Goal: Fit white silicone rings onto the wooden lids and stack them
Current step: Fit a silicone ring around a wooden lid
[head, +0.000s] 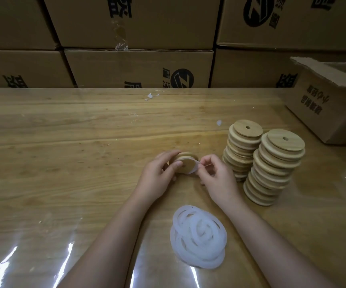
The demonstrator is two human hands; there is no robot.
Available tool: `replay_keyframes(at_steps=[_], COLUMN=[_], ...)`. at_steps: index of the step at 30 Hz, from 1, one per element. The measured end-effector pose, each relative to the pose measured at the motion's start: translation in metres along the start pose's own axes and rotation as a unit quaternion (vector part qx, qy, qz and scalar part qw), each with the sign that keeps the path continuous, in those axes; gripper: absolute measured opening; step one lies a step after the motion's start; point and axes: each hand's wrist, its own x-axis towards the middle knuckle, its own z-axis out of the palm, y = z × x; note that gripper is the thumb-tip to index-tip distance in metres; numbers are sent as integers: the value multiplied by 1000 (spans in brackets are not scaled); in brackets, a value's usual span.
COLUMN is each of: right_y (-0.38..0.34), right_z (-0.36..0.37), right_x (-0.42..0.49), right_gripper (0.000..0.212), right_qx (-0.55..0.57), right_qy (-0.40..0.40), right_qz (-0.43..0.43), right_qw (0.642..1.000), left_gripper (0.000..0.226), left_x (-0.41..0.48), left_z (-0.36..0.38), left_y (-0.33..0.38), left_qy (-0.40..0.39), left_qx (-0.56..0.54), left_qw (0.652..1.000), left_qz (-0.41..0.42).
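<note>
My left hand [157,175] grips a round wooden lid [186,164], tilted on edge above the table. My right hand [216,175] pinches a white silicone ring [195,167] against the lid's right rim; part of the ring is hidden by my fingers. A loose pile of white silicone rings [198,235] lies on the table between my forearms. Two leaning stacks of wooden lids stand to the right, the far stack [241,150] and the near stack [273,169], each top lid showing a small centre hole.
An open cardboard box [325,104] sits at the table's right rear. A wall of stacked cartons [139,67] runs behind the table's far edge. Clear plastic sheeting [43,246] covers the wooden tabletop, with small white scraps [151,96] near the back.
</note>
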Motion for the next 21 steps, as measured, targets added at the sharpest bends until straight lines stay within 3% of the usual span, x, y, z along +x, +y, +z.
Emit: replay_keyframes(at_steps=[9,15,21], right_y=[1,5,6], right_z=[1,3,3], right_x=[0,0,2], right_gripper=[7,13,5], right_qx=[-10,-29,-14], right_qy=[15,12,-10], right_qz=[3,0,22], right_qw=[1000,999,1000], left_gripper=[28,25,24], left_x=[1,1,1], left_z=[2,1,1], left_y=[-4,-3,-6], left_qy=[1,5,5], left_qx=[24,-15,-61], left_qw=[999,1000,996], left_qz=[23,-22,-65])
